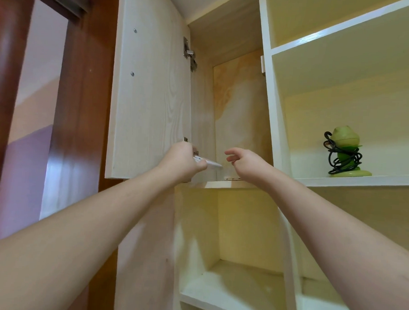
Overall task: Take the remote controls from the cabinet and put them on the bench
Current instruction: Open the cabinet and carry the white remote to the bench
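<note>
The cabinet (237, 105) is high up, and its pale wooden door (150, 88) hangs open to the left. My left hand (182, 162) is raised at the cabinet's bottom left corner and is closed around a white remote control (210, 163), whose far end sticks out to the right over the cabinet floor. My right hand (245, 159) is lifted inside the cabinet opening, just right of the remote, with its fingers spread and curled and nothing in them. The cabinet floor is seen from below, so anything lying further back is hidden. The bench is not in view.
Open cream shelves (337, 180) fill the right side; a green frog-shaped lamp (346, 155) wound in black cable stands on one. A shelf compartment (236, 281) lies below the cabinet. A dark wooden door frame (80, 104) stands at the left.
</note>
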The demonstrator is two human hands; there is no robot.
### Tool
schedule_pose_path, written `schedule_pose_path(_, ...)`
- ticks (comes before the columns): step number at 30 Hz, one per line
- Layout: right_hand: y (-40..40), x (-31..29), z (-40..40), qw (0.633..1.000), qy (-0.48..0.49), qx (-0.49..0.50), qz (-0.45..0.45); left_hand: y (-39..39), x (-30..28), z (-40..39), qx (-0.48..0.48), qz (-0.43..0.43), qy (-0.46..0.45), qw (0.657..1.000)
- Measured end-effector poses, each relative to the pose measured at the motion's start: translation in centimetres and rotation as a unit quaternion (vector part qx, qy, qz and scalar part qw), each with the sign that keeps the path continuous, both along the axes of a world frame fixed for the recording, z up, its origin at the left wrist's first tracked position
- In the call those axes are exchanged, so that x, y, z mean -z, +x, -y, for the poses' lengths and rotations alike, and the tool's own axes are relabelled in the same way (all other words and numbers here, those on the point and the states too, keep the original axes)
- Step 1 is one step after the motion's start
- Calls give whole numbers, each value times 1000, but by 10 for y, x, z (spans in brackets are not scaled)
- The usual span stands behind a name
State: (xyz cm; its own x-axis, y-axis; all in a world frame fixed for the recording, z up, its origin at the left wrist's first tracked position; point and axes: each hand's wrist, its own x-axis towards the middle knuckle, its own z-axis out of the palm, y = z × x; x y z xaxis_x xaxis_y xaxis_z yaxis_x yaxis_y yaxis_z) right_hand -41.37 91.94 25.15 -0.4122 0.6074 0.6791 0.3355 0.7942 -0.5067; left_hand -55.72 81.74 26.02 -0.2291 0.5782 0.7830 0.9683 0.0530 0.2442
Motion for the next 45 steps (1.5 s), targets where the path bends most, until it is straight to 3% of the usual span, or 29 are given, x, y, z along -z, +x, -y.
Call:
schedule_pose_path(8,3,-4,8,999,-38,13,-30,-5,6,31,84,46,63,993)
schedule_pose_path(15,8,-8,20,989,-107,-43,-97,-10,12,42,143,92,60,984)
schedule_pose_path(27,36,6,53,911,-247,-159,-291,-13,29,55,296,229,27,927)
schedule_pose_path(40,67,53,134,896,-286,-145,-308,-1,66,109,470,449,-16,760)
schedule_pose_path(45,79,83,172,903,-279,-127,-301,6,93,130,504,465,-38,727)
